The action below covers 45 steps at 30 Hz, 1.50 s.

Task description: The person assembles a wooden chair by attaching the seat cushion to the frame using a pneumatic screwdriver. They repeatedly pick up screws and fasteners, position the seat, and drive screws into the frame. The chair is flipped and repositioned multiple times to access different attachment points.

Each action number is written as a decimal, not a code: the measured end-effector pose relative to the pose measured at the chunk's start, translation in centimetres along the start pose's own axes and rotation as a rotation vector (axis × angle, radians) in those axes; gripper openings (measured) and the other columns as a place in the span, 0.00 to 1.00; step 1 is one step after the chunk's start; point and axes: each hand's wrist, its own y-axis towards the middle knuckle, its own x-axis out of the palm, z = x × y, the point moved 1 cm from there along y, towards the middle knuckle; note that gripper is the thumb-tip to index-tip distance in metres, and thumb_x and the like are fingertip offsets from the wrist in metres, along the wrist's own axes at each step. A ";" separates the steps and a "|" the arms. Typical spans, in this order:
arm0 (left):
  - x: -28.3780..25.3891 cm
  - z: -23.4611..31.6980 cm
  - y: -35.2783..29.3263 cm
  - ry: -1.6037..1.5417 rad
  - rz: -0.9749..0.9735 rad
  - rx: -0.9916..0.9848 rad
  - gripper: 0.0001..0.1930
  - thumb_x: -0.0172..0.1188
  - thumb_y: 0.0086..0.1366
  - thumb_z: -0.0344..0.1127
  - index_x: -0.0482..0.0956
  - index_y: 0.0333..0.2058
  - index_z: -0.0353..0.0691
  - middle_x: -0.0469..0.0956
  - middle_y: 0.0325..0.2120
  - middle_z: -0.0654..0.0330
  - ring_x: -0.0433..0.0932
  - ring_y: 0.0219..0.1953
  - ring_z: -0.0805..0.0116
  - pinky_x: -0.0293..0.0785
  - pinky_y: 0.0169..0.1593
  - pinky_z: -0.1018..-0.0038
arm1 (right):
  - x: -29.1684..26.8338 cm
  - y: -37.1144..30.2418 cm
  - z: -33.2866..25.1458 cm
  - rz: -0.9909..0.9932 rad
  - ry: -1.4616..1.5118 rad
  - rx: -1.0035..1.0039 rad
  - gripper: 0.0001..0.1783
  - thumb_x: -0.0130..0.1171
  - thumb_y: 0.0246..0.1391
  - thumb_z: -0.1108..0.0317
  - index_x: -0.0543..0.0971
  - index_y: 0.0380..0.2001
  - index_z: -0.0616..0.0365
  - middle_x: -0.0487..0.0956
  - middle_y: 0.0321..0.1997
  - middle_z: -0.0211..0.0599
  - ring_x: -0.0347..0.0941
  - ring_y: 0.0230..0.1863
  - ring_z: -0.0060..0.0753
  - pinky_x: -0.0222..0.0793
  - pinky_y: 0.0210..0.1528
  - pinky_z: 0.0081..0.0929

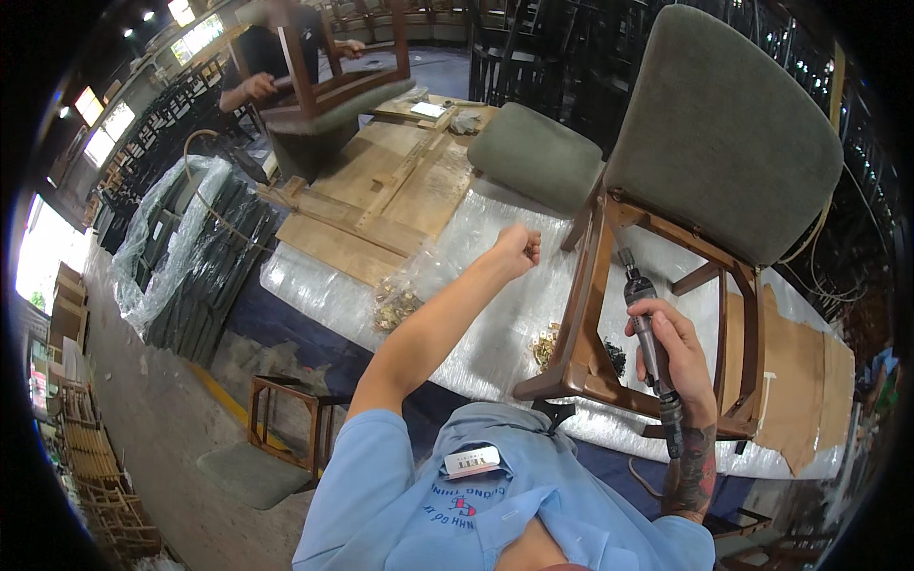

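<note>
My right hand (671, 344) is wrapped round a slim dark inline power screwdriver (644, 328), its bit end pointing up toward the back of a wooden chair frame (581, 309). The frame stands on the wrapped tabletop and bears a grey-green upholstered backrest (725, 133). To its left, my left hand (519, 249) hovers over the table with fingers curled closed; whatever they may hold is hidden. Beyond that hand lies a loose grey-green seat cushion (535, 157). Brass-coloured screws (546, 346) sit by the near chair leg, and dark screws (614, 359) lie inside the frame.
A plastic bag of brass-coloured hardware (397, 303) rests near my left forearm, beside plywood boards (371, 181). Cardboard (804, 381) covers the table's right end. Across the table, another person (262, 71) handles an upturned chair. Wrapped cushions (195, 257) are stacked on the left.
</note>
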 end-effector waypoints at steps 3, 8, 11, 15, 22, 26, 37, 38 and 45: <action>-2.0 -1.0 0.2 -0.163 -0.101 0.001 0.15 0.43 0.68 0.21 0.65 0.52 0.23 0.71 0.42 0.50 0.73 0.39 0.65 0.76 0.43 0.69 | 0.9 0.8 0.5 -0.049 -0.031 -0.010 0.18 0.44 0.69 0.57 0.77 0.49 0.57 0.76 0.35 0.32 0.72 0.19 0.17 0.67 0.21 0.14; -1.5 -1.0 -1.5 -0.107 -0.250 0.072 0.19 0.45 0.70 0.21 0.60 0.58 0.20 0.68 0.54 0.43 0.75 0.52 0.58 0.78 0.55 0.68 | 1.9 1.7 0.4 -0.103 -0.055 0.047 0.18 0.45 0.69 0.57 0.77 0.48 0.57 0.76 0.35 0.32 0.71 0.19 0.18 0.67 0.21 0.15; -1.0 -0.8 -2.2 -0.093 -0.267 0.107 0.17 0.50 0.71 0.25 0.64 0.56 0.25 0.72 0.51 0.47 0.76 0.51 0.61 0.78 0.55 0.72 | 2.2 2.2 0.3 -0.120 -0.062 0.076 0.18 0.45 0.69 0.57 0.77 0.48 0.57 0.76 0.36 0.33 0.71 0.19 0.19 0.67 0.22 0.15; -1.4 -0.8 -1.4 -0.155 -0.321 0.127 0.10 0.57 0.69 0.30 0.73 0.47 0.33 0.80 0.40 0.56 0.81 0.41 0.67 0.81 0.45 0.73 | 2.4 2.6 0.3 -0.155 -0.068 0.109 0.18 0.46 0.69 0.56 0.77 0.48 0.58 0.75 0.38 0.35 0.72 0.20 0.19 0.68 0.22 0.15; 1.3 -0.6 -1.0 -0.288 -0.245 0.015 0.07 0.55 0.71 0.38 0.73 0.36 0.41 0.74 0.24 0.66 0.71 0.23 0.77 0.71 0.27 0.80 | 2.6 3.1 0.7 -0.161 -0.090 0.147 0.19 0.46 0.69 0.55 0.77 0.49 0.58 0.76 0.38 0.36 0.72 0.21 0.19 0.69 0.23 0.16; -0.9 -1.9 2.0 -0.190 -0.454 -0.067 0.08 0.47 0.71 0.34 0.75 0.36 0.43 0.63 0.18 0.72 0.58 0.17 0.77 0.56 0.22 0.80 | 2.7 3.5 0.7 -0.195 -0.080 0.134 0.19 0.45 0.69 0.56 0.77 0.49 0.58 0.76 0.37 0.36 0.72 0.21 0.20 0.69 0.24 0.16; -2.3 -1.1 0.3 0.324 -0.346 0.059 0.13 0.51 0.70 0.30 0.71 0.48 0.25 0.77 0.32 0.52 0.72 0.28 0.74 0.72 0.33 0.74 | 1.6 4.4 1.2 -0.173 -0.050 0.154 0.18 0.44 0.69 0.57 0.76 0.48 0.58 0.77 0.36 0.34 0.72 0.19 0.20 0.68 0.21 0.16; -2.3 -0.7 -0.2 0.351 -0.375 0.072 0.14 0.53 0.70 0.29 0.71 0.49 0.24 0.79 0.36 0.48 0.73 0.30 0.74 0.73 0.35 0.73 | 1.5 4.6 1.3 -0.173 -0.043 0.156 0.18 0.45 0.69 0.56 0.77 0.48 0.58 0.76 0.36 0.33 0.72 0.20 0.21 0.68 0.22 0.16; -2.8 0.1 -1.2 0.374 -0.302 0.162 0.11 0.58 0.70 0.34 0.73 0.40 0.30 0.80 0.38 0.46 0.73 0.27 0.77 0.73 0.33 0.77 | 1.3 5.4 0.8 -0.217 -0.061 0.173 0.19 0.46 0.69 0.56 0.77 0.48 0.59 0.76 0.37 0.35 0.72 0.21 0.20 0.68 0.22 0.16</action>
